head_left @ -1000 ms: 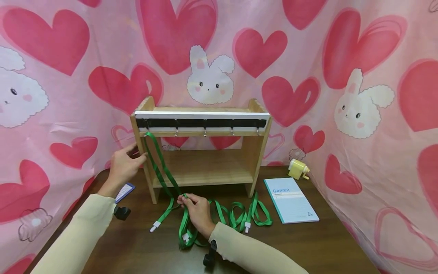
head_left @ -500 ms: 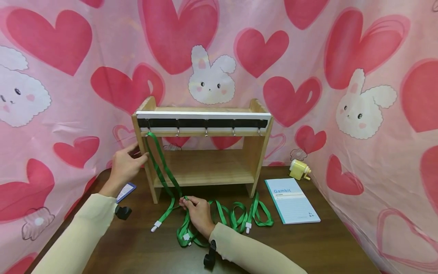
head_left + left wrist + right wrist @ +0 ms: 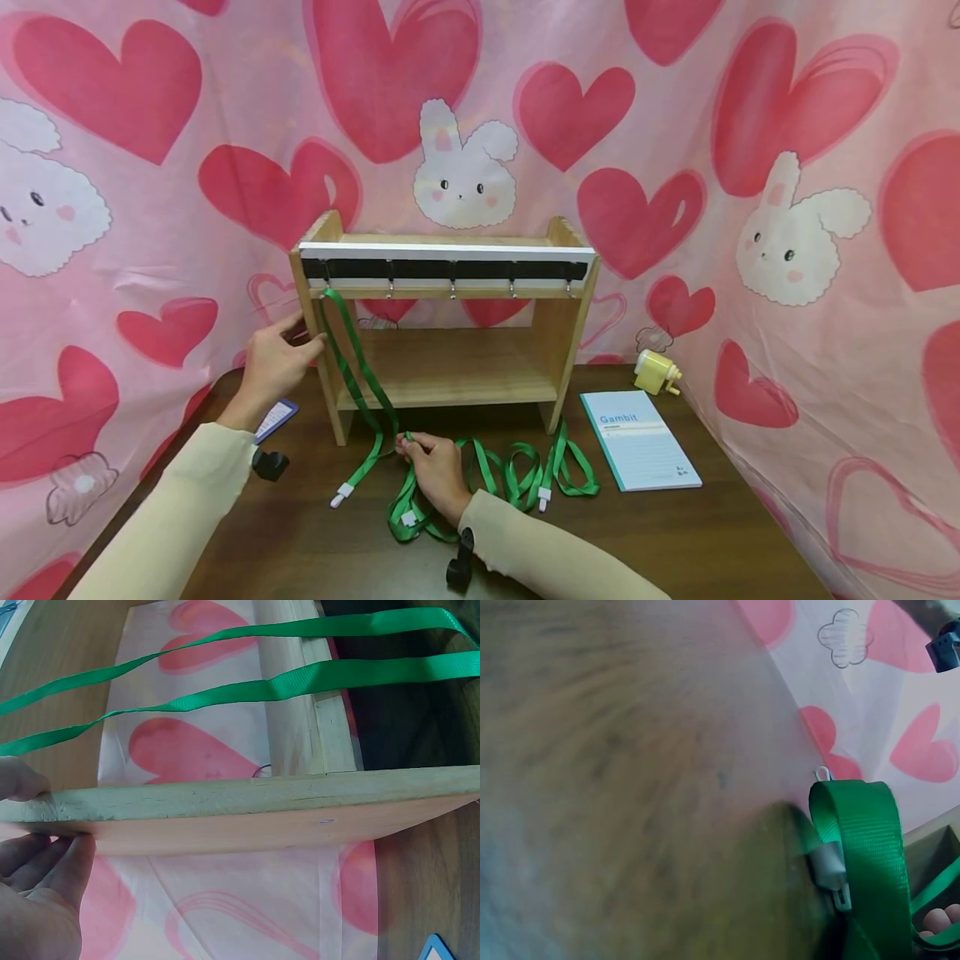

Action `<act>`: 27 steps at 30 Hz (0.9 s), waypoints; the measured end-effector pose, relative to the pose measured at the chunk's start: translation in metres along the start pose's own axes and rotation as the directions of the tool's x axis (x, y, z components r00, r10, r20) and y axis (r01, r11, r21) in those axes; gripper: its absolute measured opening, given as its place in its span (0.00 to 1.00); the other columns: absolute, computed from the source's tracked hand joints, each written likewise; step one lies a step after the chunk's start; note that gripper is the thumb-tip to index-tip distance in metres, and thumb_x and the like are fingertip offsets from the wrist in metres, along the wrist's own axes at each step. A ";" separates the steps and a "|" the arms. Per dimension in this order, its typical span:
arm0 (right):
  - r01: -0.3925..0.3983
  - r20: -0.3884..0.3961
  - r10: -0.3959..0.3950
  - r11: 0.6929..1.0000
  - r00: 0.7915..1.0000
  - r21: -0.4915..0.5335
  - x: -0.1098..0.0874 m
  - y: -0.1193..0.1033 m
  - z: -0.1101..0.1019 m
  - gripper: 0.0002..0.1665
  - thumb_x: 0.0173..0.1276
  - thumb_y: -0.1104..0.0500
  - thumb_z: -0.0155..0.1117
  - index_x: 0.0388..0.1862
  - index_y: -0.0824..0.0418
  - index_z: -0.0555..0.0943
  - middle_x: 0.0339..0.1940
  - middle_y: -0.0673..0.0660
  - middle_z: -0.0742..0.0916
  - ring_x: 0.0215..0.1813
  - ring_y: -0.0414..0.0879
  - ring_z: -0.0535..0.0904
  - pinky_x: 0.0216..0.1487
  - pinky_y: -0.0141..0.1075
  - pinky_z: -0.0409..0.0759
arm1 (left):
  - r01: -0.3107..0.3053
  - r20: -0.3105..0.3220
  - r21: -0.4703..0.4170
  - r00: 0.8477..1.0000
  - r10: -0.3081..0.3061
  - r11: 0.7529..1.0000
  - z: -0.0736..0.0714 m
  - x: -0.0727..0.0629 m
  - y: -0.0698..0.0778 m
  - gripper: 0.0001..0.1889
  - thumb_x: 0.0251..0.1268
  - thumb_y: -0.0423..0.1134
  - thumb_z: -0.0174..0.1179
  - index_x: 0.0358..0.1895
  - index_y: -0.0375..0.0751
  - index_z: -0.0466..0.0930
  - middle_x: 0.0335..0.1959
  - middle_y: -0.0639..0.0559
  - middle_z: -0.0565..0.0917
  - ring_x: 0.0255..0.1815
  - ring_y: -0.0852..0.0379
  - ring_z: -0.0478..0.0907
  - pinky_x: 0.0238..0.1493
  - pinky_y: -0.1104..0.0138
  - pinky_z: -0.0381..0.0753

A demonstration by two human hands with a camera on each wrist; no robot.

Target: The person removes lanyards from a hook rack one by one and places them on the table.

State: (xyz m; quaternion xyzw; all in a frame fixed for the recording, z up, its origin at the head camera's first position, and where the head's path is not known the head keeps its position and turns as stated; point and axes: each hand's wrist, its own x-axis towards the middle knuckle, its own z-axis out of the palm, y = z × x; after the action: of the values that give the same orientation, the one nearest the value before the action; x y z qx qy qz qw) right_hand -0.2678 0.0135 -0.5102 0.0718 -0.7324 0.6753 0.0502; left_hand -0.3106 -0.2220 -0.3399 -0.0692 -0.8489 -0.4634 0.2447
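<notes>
A wooden rack [image 3: 450, 367] stands on the table, with a row of small hooks under its black strip. Thumb and fingers of my left hand [image 3: 276, 367] grip the rack's left side panel [image 3: 247, 802] from both faces. From the leftmost hook hangs a green lanyard [image 3: 352, 342], its white clip [image 3: 341, 495] lying on the table. My right hand [image 3: 435, 471] pinches another green lanyard [image 3: 405, 500] in front of the rack, its loops trailing on the tabletop. More green lanyards [image 3: 525, 475] lie to the right of that hand, one with a white clip [image 3: 543, 498].
A light-blue notebook [image 3: 641, 440] lies on the table [image 3: 600, 550] to the right, with a yellow crank-handled device [image 3: 655, 372] behind it. Near my left wrist is a blue-edged card [image 3: 274, 420]. A pink heart-patterned cloth [image 3: 547, 50] hangs behind.
The lanyard loops below my right hand have spread slightly left and settled on the table. The right hand has shifted a little; the left keeps its grip on the rack.
</notes>
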 end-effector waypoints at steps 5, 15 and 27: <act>0.001 -0.025 -0.001 1.000 1.000 0.000 0.001 0.002 0.001 0.11 0.71 0.62 0.65 0.47 0.60 0.90 0.43 0.55 0.93 0.42 0.41 0.91 0.44 0.25 0.88 | -0.006 -0.005 0.004 1.000 0.006 1.000 -0.001 0.001 0.000 0.31 0.65 0.41 0.66 0.70 0.36 0.73 0.58 0.31 0.84 0.58 0.36 0.83 0.39 0.88 0.78; -0.015 -0.031 0.014 1.000 0.999 -0.023 -0.001 0.002 -0.001 0.12 0.72 0.61 0.64 0.50 0.60 0.89 0.45 0.53 0.93 0.43 0.39 0.91 0.45 0.26 0.88 | -0.018 -0.008 0.018 1.000 0.019 1.000 0.000 -0.001 -0.001 0.30 0.65 0.40 0.65 0.70 0.35 0.73 0.57 0.31 0.85 0.57 0.35 0.83 0.38 0.89 0.78; -0.031 -0.090 0.022 0.994 0.996 -0.108 -0.001 -0.002 -0.001 0.12 0.72 0.60 0.65 0.50 0.56 0.90 0.43 0.47 0.93 0.42 0.37 0.90 0.42 0.24 0.87 | -0.023 -0.007 0.010 1.000 0.023 1.000 0.001 0.000 -0.002 0.30 0.66 0.40 0.65 0.70 0.34 0.73 0.57 0.32 0.85 0.57 0.36 0.83 0.38 0.88 0.79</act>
State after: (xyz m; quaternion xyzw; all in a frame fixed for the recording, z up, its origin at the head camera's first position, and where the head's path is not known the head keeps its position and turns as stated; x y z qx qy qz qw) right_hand -0.2668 0.0139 -0.5083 0.0293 -0.7662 0.6372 0.0775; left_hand -0.3117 -0.2222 -0.3421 -0.0763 -0.8495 -0.4564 0.2533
